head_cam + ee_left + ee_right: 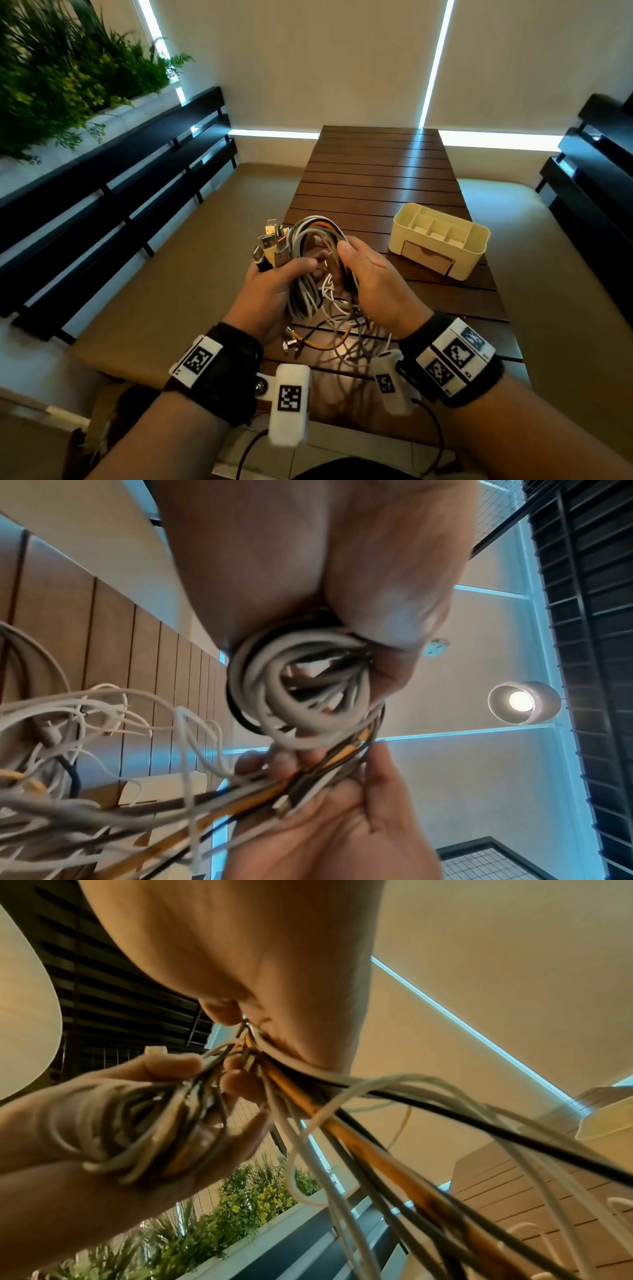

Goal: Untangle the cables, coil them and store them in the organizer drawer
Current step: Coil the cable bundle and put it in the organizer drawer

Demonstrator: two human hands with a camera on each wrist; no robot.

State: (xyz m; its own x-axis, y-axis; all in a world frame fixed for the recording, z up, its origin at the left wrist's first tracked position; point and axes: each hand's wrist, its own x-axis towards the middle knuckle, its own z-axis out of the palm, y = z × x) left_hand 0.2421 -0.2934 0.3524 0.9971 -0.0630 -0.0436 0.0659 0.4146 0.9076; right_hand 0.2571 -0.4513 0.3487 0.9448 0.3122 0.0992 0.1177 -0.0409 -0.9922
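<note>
A bundle of grey, white, black and orange cables (315, 240) is looped into a coil above the near end of the wooden table (376, 171). My left hand (274, 284) grips the coil (301, 693) with several USB plugs (270, 245) sticking up past its fingers. My right hand (370, 274) holds the strands (291, 1093) on the coil's right side. Loose cable ends (329, 339) hang down onto the table below both hands. The cream organizer (440, 240) with its small drawer (428, 257) closed stands to the right.
Dark slatted benches (120, 192) run along both sides of the table, over tan cushions (178, 260). Green plants (68, 75) fill the upper left. The far half of the table shows bare slats.
</note>
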